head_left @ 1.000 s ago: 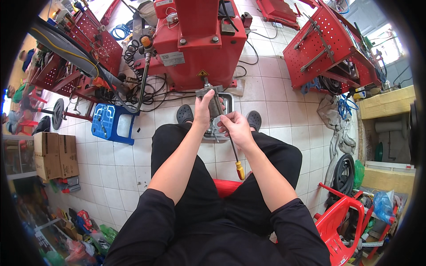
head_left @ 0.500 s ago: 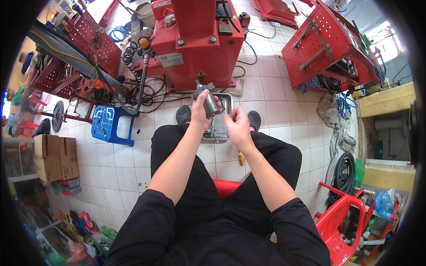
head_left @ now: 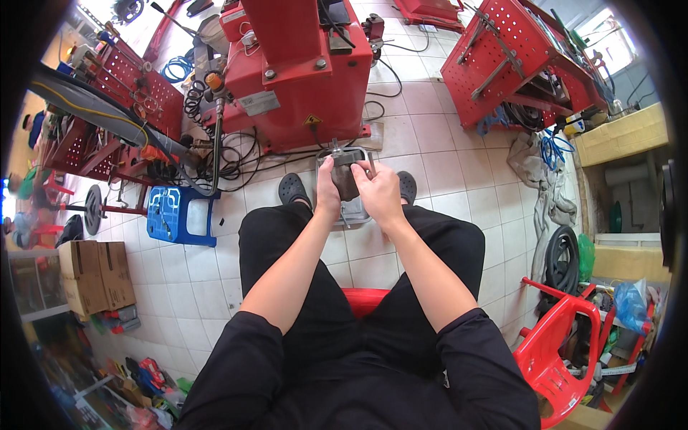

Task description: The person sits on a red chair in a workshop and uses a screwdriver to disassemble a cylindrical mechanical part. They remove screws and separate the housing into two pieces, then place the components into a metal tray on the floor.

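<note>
A dark grey cylindrical metal motor (head_left: 347, 183) with a short shaft at its upper end is held above the floor between my knees. My left hand (head_left: 327, 189) is wrapped round its left side, thumb up near the end cap. Against the motor's upper right side, my right hand (head_left: 380, 190) has its fingers pinched together. A thin rod-like piece (head_left: 371, 159) shows by those fingertips; whether they grip it is too small to tell. Beneath the motor a grey metal tray (head_left: 356, 215) lies on the tiles, mostly hidden by my hands.
Ahead stands a red machine (head_left: 301, 100) with black cables beside its base. To the left are a blue plastic stool (head_left: 166, 213) and cardboard boxes (head_left: 89, 276). A red tool cart (head_left: 487, 79) stands at the far right, a red plastic chair (head_left: 562, 351) at the near right.
My right hand has come up to the motor and now touches its upper right side. The motor has turned more upright in my left hand. The view has shifted slightly.
</note>
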A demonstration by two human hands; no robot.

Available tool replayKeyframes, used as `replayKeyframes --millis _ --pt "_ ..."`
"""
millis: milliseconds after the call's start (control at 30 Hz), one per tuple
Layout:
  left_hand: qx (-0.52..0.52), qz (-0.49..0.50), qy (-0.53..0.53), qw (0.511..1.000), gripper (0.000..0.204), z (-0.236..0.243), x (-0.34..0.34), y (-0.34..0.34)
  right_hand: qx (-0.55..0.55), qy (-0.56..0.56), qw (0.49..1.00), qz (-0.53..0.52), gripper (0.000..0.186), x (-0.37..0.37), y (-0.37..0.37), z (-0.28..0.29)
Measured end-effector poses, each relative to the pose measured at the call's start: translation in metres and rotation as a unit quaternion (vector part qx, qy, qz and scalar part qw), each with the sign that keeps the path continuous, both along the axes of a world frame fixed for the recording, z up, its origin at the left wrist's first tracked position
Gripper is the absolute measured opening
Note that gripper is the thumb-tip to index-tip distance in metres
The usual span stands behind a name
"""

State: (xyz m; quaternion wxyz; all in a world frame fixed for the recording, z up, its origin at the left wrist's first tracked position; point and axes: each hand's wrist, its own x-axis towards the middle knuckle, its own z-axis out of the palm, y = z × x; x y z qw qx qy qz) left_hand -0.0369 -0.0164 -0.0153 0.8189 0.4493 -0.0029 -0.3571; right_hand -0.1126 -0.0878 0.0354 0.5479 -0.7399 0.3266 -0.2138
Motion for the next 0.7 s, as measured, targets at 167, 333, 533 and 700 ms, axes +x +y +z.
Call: replayKeyframes --millis 167,333,533,700 --pt "-0.021 0.001 -0.032 0.999 0.034 -0.019 0.0 0.0 -0.003 0.009 1.0 -0.015 0.019 0.0 -0.002 0.002" --pt "-0.035 0.007 -0.057 0.998 0.033 -0.032 0.003 -0.002 0.046 0.004 0.999 -0.019 0.017 0.001 -0.007 -0.007" --pt "-0.031 0.01 -0.052 0.998 0.033 -0.026 0.002 -0.001 0.131 -0.043 0.99 -0.008 0.019 0.002 -0.009 -0.016" --pt "-0.015 -0.008 -0.033 0.999 0.035 -0.018 0.002 0.002 0.125 -0.019 0.992 -0.023 0.018 0.002 -0.005 -0.014"
